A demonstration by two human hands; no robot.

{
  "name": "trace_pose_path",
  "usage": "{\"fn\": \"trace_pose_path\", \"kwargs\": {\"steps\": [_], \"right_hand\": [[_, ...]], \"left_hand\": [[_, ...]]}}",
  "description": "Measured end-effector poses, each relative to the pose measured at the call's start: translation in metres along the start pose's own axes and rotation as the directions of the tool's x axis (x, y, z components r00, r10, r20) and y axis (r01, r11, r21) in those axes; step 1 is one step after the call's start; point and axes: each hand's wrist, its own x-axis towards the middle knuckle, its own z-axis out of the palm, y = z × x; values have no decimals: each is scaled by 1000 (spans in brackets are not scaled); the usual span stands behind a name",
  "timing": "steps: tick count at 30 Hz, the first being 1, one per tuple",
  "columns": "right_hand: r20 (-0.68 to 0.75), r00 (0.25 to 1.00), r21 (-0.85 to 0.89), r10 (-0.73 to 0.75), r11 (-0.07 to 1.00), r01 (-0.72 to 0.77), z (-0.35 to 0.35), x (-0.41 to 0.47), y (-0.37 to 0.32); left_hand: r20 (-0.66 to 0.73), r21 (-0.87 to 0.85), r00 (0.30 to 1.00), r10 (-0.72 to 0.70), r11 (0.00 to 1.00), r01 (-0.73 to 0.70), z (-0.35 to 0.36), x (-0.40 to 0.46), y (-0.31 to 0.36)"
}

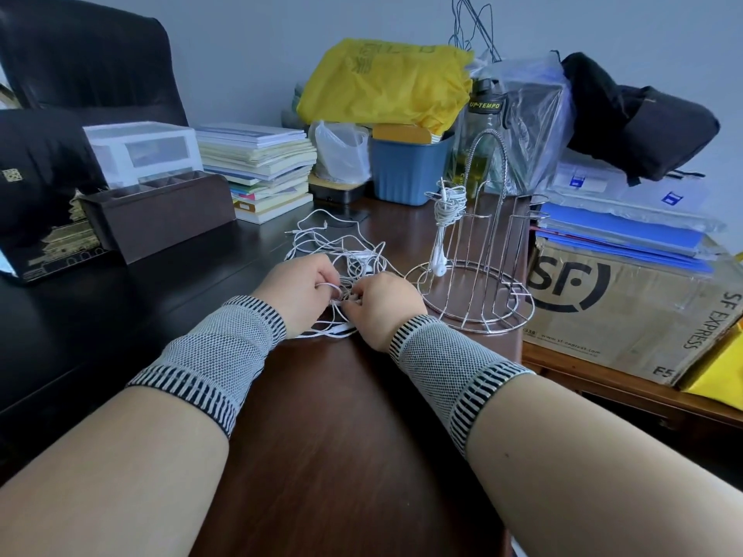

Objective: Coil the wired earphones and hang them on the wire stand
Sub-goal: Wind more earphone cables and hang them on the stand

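Now both hands' fingers point(327, 289) pinching tangled earphones point(341, 251), wire stand point(482, 251) just right; one coil point(448, 203) hung

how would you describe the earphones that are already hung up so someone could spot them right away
Find the silver wire stand on the dark desk, left of the SF cardboard box. On its upper left hook hangs a coiled white earphone set, earbuds dangling toward the base. Unlike the loose tangled earphones by both hands, it is bundled and off the desk.

messy white earphone tangle point(333, 247) loose on the counter, one coiled set point(448, 207) already dangling off the upright wire stand point(482, 251)
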Motion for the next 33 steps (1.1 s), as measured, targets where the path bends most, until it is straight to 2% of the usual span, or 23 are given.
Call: {"fn": "trace_pose_path", "kwargs": {"steps": [5, 7, 10, 12, 14, 18, 23, 26, 28, 31, 33], "right_hand": [[-88, 996, 113, -13, 993, 23, 0, -4, 5], [-164, 986, 229, 32, 973, 6, -1, -7, 7], [-290, 945, 466, 151, 885, 1, -4, -14, 12], [-334, 923, 535, 190, 845, 20, -7, -19, 17], [-351, 915, 586, 197, 808, 51, -14, -25, 19], [-368, 921, 673, 130, 721, 167, -47, -30, 16], [-434, 896, 695, 94, 668, 267, -105, -45, 16], [-449, 887, 709, 106, 647, 282, -127, -55, 21], [-460, 879, 721, 125, 631, 288, -142, -62, 27], [-476, 863, 731, 171, 623, 280, -164, -72, 39], [-476, 852, 740, 219, 623, 253, -173, -77, 50]], "left_hand": [[-39, -92, 998, -54, 994, 50, 2, 0, -2], [-68, -156, 994, -85, 985, 73, 3, -1, -2], [-134, -138, 984, -113, 986, 95, 0, -4, -1], [-156, -141, 980, -122, 985, 100, -6, -6, 3], [-165, -184, 980, -116, 979, 85, -13, -10, 9], [-298, -271, 950, -92, 962, 8, -34, -14, 25], [-341, -489, 938, -67, 865, -116, -69, -12, 65], [-267, -602, 963, 44, 772, -202, -86, -12, 102], [-122, -670, 986, 111, 724, -165, -93, -16, 129], [137, -610, 975, 177, 790, -58, -96, -22, 157], [195, -542, 956, 220, 837, -82, -93, -23, 164]]}}
